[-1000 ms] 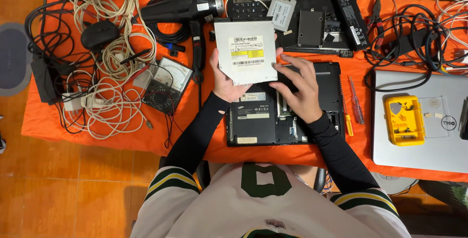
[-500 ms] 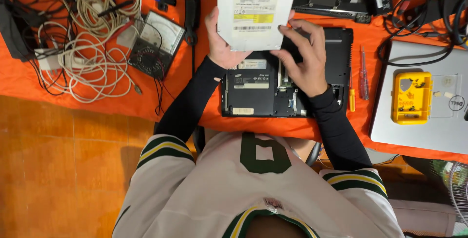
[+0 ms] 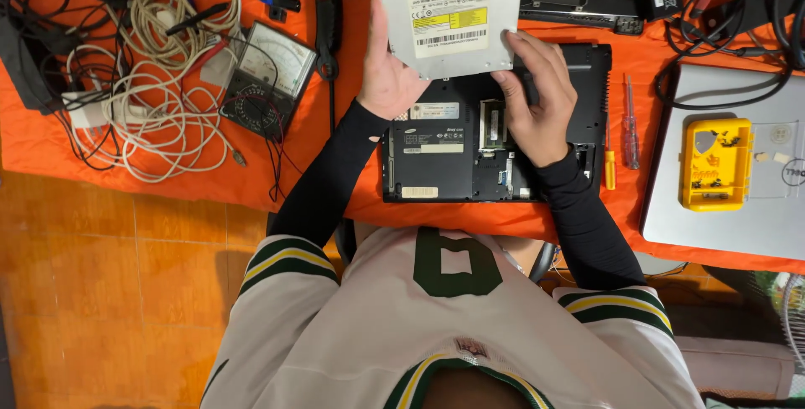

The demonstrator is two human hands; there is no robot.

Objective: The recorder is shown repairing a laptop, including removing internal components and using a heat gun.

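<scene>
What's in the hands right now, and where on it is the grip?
Both hands hold a flat silver optical drive above the opened black laptop. The left hand grips its lower left edge, and the right hand its lower right corner.

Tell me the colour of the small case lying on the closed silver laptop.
Yellow: the small case on the silver laptop, seen from the head camera.

Two hands: the left hand [image 3: 394, 74] at eleven o'clock and the right hand [image 3: 541, 95] at one o'clock. One silver optical drive [image 3: 449, 11] at twelve. One opened black laptop [image 3: 470, 145] at centre; one closed silver laptop [image 3: 746, 208] at three. One yellow parts tray [image 3: 714, 164]. Two screwdrivers [image 3: 629, 120] at two. One analogue multimeter [image 3: 268, 74] at ten. One orange-covered worktop [image 3: 126, 183]
</scene>
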